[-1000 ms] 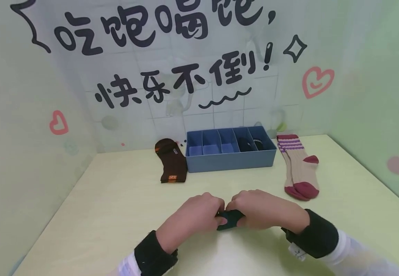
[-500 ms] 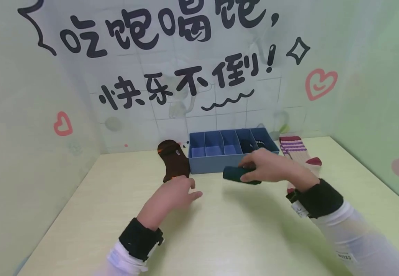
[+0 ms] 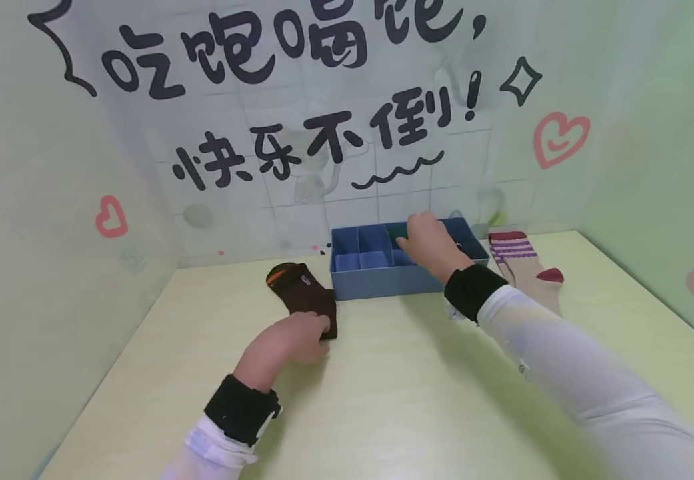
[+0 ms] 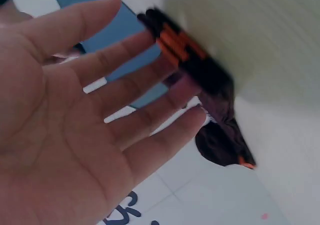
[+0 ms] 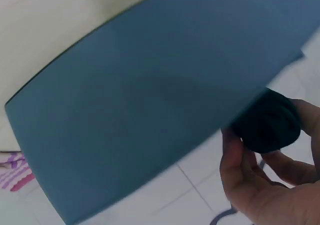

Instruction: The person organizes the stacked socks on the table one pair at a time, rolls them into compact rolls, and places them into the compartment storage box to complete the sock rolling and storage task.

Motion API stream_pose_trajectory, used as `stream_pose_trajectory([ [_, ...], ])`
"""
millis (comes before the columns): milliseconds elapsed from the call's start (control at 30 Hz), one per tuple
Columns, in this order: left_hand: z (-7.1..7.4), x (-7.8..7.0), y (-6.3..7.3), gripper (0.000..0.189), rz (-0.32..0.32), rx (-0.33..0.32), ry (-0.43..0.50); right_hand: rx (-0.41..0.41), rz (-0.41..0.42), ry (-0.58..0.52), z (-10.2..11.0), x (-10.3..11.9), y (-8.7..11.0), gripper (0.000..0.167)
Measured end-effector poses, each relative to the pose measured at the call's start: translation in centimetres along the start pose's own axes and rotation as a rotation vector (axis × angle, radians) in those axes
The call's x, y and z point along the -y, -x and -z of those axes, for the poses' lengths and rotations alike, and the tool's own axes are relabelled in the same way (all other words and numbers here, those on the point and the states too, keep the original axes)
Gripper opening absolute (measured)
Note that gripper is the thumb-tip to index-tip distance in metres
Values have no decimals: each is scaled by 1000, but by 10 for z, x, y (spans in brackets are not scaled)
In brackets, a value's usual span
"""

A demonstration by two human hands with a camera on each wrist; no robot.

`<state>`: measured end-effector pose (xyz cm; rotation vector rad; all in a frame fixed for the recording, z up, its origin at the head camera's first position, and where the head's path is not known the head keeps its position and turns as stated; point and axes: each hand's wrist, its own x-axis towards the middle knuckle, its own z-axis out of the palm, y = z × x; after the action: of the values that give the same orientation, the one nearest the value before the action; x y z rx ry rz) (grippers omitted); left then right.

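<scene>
My right hand (image 3: 431,247) reaches over the blue divided box (image 3: 377,285). Between its thumb and fingers it holds a rolled dark green sock (image 5: 270,122), partly sunk behind the box rim in the right wrist view. From the head, only a dark green patch of it shows beside the hand, around the middle compartment. At the front left of the box, my left hand (image 3: 289,343) touches the cuff end of a pair of dark brown socks (image 3: 317,300). Its fingers are straight in the left wrist view, their tips against the orange-marked cuff (image 4: 175,45).
Cream-and-maroon socks with purple stripes (image 3: 523,267) lie right of the box, partly hidden by the right arm. Dark items with white lettering (image 3: 459,245) sit in the box's right end. A printed curtain (image 3: 221,213) hangs behind the table.
My right hand has carried the rolled green sock forward from the table to the box. My left hand has come to the brown socks, which have shifted and turned slightly towards me.
</scene>
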<state>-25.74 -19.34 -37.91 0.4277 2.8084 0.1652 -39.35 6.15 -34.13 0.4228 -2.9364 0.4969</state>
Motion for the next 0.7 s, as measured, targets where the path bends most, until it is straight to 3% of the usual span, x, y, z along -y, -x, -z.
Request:
stream_pose_trajectory([
  [100,3,-11,5,10,-91,39,8,-21,30,120,-13,3,-5,43],
  [167,4,-19,9,6,-140,64,-2,-22,55,180,-19,5,-7,49],
  [300,4,-36,15,20,-182,105,-34,-20,127,256,-25,4,-11,45],
  [500,-6,-64,22,32,-227,128,-74,32,205,304,-29,-1,-15,18],
  [700,-17,-92,30,35,-300,157,-119,117,217,288,-23,-2,-17,18],
])
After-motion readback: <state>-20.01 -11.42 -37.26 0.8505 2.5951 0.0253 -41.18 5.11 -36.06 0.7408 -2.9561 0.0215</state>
